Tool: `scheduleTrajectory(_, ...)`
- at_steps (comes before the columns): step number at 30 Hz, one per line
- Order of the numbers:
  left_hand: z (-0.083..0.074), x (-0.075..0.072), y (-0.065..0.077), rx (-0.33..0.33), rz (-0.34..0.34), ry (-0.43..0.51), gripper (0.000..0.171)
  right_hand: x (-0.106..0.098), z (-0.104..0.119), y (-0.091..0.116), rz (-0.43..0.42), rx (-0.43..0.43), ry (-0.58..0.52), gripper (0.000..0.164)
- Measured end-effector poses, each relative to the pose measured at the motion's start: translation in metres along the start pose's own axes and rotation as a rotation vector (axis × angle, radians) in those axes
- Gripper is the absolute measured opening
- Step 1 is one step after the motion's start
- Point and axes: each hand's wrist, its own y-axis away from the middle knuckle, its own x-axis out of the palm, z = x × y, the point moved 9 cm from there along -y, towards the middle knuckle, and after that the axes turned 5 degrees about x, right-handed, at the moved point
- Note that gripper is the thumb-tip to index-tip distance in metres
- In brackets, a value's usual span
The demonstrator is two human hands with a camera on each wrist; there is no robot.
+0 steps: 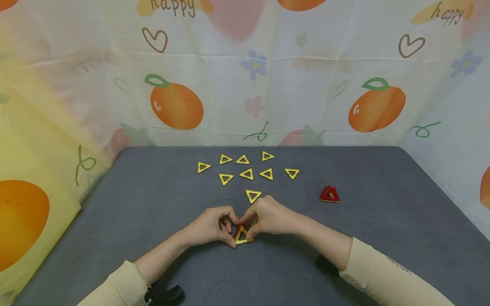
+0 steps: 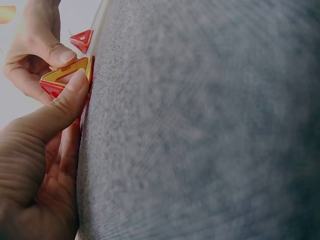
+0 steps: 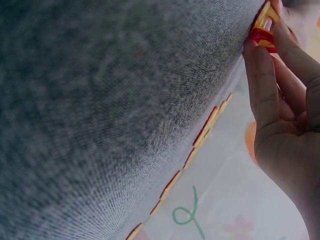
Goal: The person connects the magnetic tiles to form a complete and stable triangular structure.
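"What are the hands doing?"
"The left hand (image 1: 212, 225) and right hand (image 1: 272, 216) both pinch one red-and-yellow block (image 1: 243, 242) at the grey table (image 1: 183, 267). The left wrist view adds red sides under its yellow face."
"Beyond?"
"Nine loose yellow triangles (image 1: 251, 174); the right wrist view alone shows red undersides. A red pyramid (image 1: 335, 195) appears only in head and left wrist views."

Head view: I read "happy" (image 1: 173, 6) twice on the fruit-print cloth (image 1: 325, 97), left of centre and at right; fainter lettering (image 1: 91, 61) farther left appears reversed. Right sleeve (image 1: 386, 276) print (image 1: 399, 265): too small for me.
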Motion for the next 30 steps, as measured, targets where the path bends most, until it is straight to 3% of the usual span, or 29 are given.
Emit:
scheduleTrajectory(7, 0.0008, -0.0005, 0.0005, -0.032, -0.002, -0.003, 0.042, 0.0005, -0.0006, -0.0003, -0.002, 0.003, 0.002, 0.034)
scheduleTrajectory(30, 0.0059, -0.0013, 0.0024, -0.063, 0.006, 0.121, 0.043, 0.0004, -0.0043, 0.0002, 0.015, 0.034, -0.052, 0.032)
